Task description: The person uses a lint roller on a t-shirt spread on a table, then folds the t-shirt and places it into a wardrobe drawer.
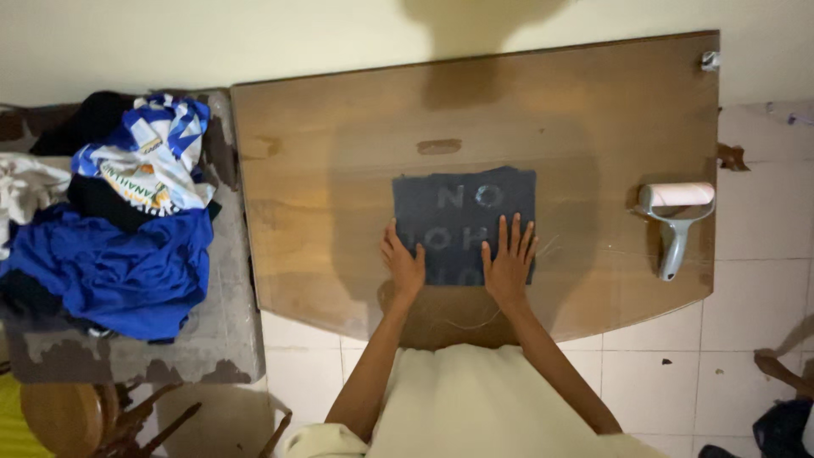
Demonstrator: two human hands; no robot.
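Both hands lay flat and open, gripping nothing: the left hand (405,265) pressed on the near left edge of a folded dark grey garment (464,222), and the right hand (510,261), fingers spread, rested on its near right part. That garment, folded into a neat square with faded pale lettering on top, sat near the middle of a worn brown wooden table (339,170), slightly toward the person's side. It looked light, soft and limp, a cloth that would sag and unfold if lifted by a single corner; the surest hold appeared to be along the two side edges or beneath the folded stack, palms supporting it so the layers stayed together. Nothing about it seemed fragile or slippery. A lint roller (676,214) with a pale pink roll and grey handle lay well apart at the table's right end. To the left, on a lower scuffed grey surface (222,331), a heap of clothes (119,229) in blue, white and black was piled loosely, just beside the table.
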